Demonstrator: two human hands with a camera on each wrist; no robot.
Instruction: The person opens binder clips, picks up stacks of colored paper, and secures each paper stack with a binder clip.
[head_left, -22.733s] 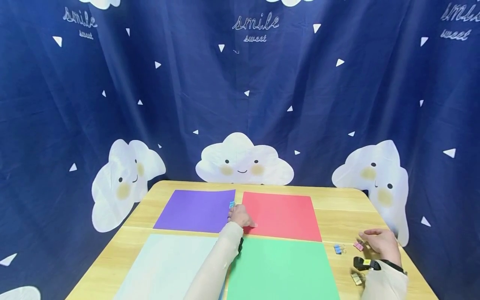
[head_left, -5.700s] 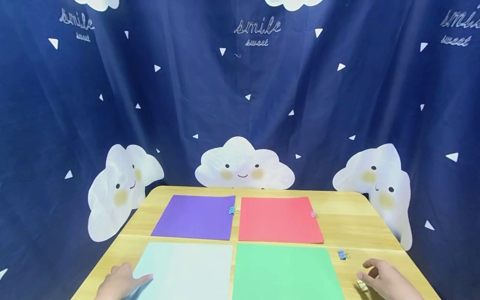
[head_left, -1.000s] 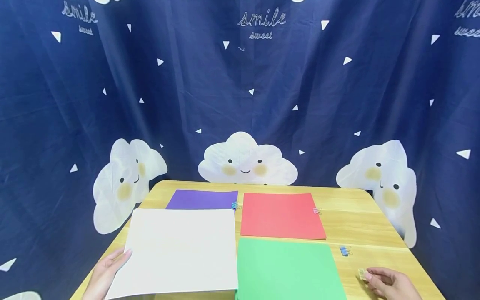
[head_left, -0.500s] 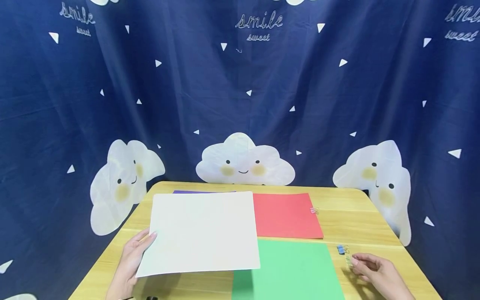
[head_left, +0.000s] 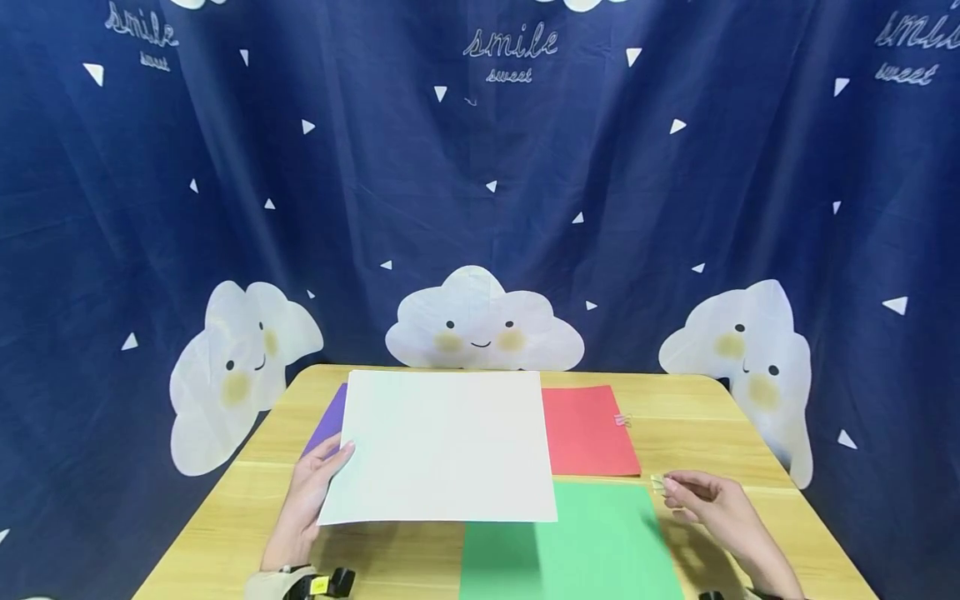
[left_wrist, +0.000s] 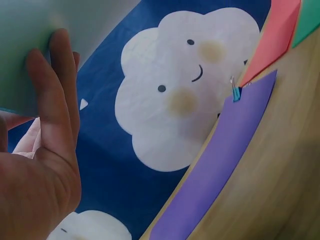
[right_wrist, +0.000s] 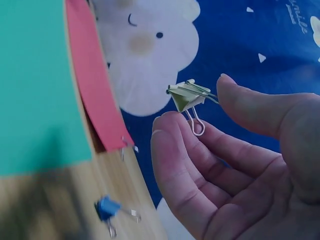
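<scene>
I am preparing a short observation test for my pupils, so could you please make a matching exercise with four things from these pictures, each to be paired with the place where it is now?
Things
1. White sheet
2. Pale yellow clip
3. Pink clip
4. Turquoise clip

Places
A. At the edge of the purple sheet
B. Between the thumb and fingers of the right hand
C. At the right edge of the red sheet
D. Held up over the table by the left hand

Right pairs: 1-D, 2-B, 3-C, 4-A
</scene>
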